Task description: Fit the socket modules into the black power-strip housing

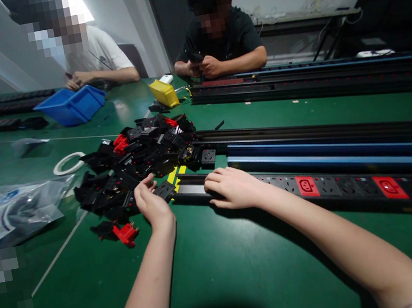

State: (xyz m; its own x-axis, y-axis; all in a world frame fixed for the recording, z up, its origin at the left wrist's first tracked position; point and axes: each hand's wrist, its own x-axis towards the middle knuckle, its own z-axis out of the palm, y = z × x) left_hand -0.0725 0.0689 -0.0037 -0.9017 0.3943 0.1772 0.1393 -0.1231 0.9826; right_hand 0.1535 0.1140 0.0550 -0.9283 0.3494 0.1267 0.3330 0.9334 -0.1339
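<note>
My left hand (152, 201) reaches into the near edge of a pile of black and red socket modules (142, 154), its fingers curled round a black module (165, 189). My right hand (231, 186) lies palm down on the left end of a long black power strip rail (356, 191), fingers stretched out towards the pile. The rail carries black sockets and two red ones (307, 185). A loose red module (126, 234) lies left of my left wrist.
Blue and black rails (328, 148) run behind the strip. A blue bin (72, 106), a yellow bin (164, 93), a white tape ring (68, 163) and a plastic bag (9, 212) sit on the green table. Two people work at the far side.
</note>
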